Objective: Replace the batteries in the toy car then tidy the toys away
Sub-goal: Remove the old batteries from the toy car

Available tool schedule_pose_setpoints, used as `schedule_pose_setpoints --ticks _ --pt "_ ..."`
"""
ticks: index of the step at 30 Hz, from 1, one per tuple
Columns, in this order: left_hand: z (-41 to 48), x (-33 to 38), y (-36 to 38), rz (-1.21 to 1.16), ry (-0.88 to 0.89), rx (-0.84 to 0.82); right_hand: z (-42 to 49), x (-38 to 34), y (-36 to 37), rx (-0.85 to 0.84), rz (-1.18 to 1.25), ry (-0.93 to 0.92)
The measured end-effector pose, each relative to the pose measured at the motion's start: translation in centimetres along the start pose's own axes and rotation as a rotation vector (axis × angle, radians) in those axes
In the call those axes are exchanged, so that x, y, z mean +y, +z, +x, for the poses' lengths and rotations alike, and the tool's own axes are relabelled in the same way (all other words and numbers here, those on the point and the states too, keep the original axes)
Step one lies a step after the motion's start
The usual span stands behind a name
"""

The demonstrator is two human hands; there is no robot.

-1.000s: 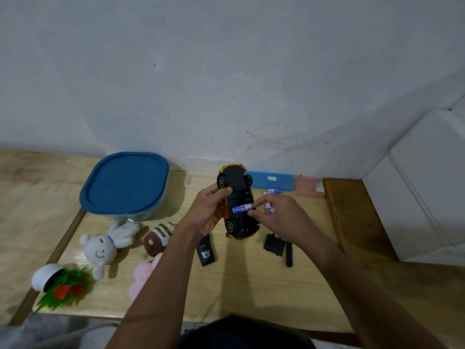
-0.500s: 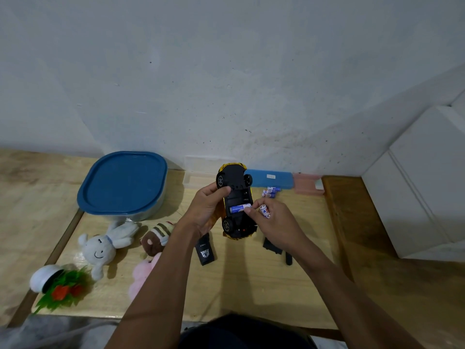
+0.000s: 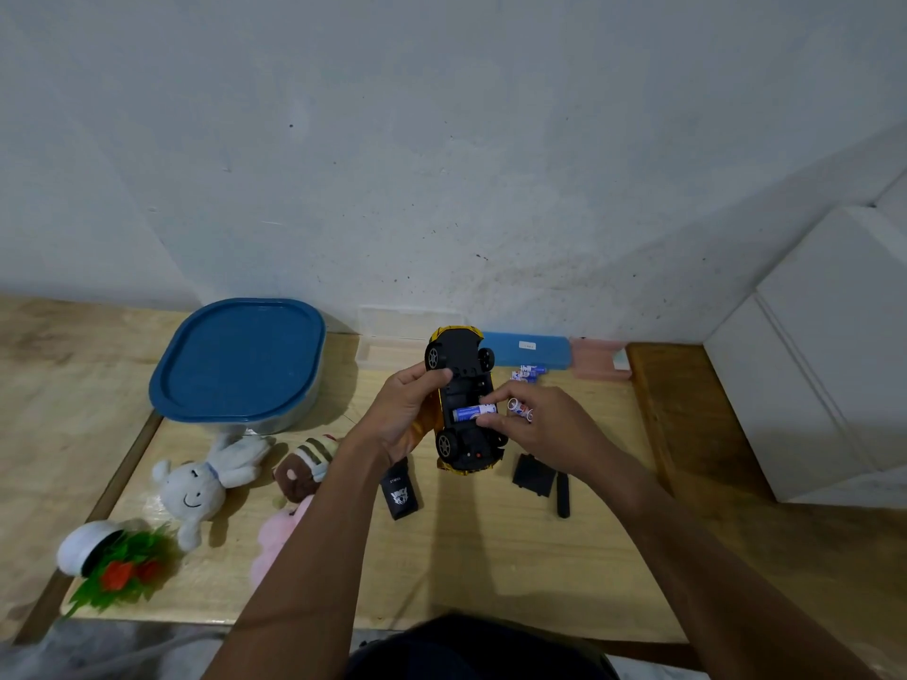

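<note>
Battery is lying crosswise in the upturned toy car we are gripping with our left hand, our right hand pinching it.

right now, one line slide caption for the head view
Right hand seats blue battery in upturned yellow toy car, steadied by left hand.

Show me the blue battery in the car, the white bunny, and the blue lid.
blue battery [image 3: 468,413], head view, its blue middle.
white bunny [image 3: 191,490], head view, its face.
blue lid [image 3: 238,358], head view, its flat centre.
</note>
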State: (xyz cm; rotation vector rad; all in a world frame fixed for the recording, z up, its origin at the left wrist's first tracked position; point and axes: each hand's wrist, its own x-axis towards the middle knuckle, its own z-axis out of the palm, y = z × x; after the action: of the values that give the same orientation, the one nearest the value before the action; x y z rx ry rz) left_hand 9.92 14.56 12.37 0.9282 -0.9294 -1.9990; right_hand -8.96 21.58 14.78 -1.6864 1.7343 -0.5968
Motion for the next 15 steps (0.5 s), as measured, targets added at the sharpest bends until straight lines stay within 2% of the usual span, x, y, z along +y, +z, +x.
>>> schedule_pose_setpoints --ticks 3,7,15 --pt "0.0 -0.1 0.1 0.007 -0.008 0.004 -0.1 -0.1 0.1 0.008 -0.02 -0.032" --pt "0.1 -0.1 0.2 0.001 -0.013 0.006 -0.5 -0.7 0.6 0.048 0.082 -0.028" --pt "0.0 -0.5 0.4 -0.002 -0.039 -0.003 -0.8 -1.9 2.1 0.171 0.432 0.03"
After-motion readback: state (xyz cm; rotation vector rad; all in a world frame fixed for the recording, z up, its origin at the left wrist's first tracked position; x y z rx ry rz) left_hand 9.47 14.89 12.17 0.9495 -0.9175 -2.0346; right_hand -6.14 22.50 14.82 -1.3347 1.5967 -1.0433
